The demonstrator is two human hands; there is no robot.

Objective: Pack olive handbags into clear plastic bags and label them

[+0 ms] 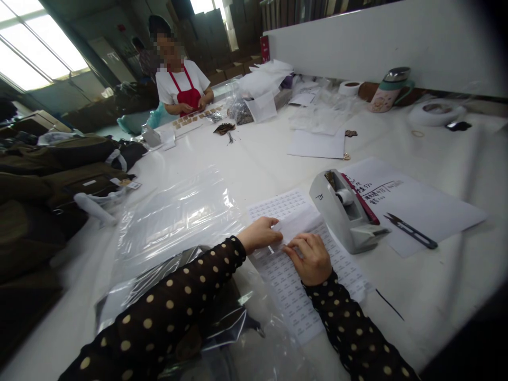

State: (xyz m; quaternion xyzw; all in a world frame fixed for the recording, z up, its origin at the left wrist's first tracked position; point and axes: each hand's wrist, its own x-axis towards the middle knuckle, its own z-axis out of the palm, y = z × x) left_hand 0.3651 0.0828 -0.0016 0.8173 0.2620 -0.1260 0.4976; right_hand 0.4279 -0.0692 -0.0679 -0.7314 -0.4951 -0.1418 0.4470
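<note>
A sheet of printed labels [301, 301], covered in rows of small text, lies in front of me. Part of it is covered by a blank white piece of paper [299, 223], perhaps its folded-over edge. My left hand [260, 234] is closed at this paper from the left, thumb and fingers pinched together. A small white label [271, 249] shows below its fingertips. From the right, my right hand [311, 259] pinches at the sheet with bent fingers. The fingertips of both hands nearly meet; exactly what lies between them is partly hidden. Clear plastic bags [170, 211] lie beside my left arm.
A grey tape dispenser [343, 211] stands right of the sheet. Thread snips [413, 231] rest on a handwritten paper [448, 206]. Further back are a flask [389, 92] and tape rolls [436, 111]. Dark bags [59, 180] are piled left. A co-worker [184, 87] works across the table.
</note>
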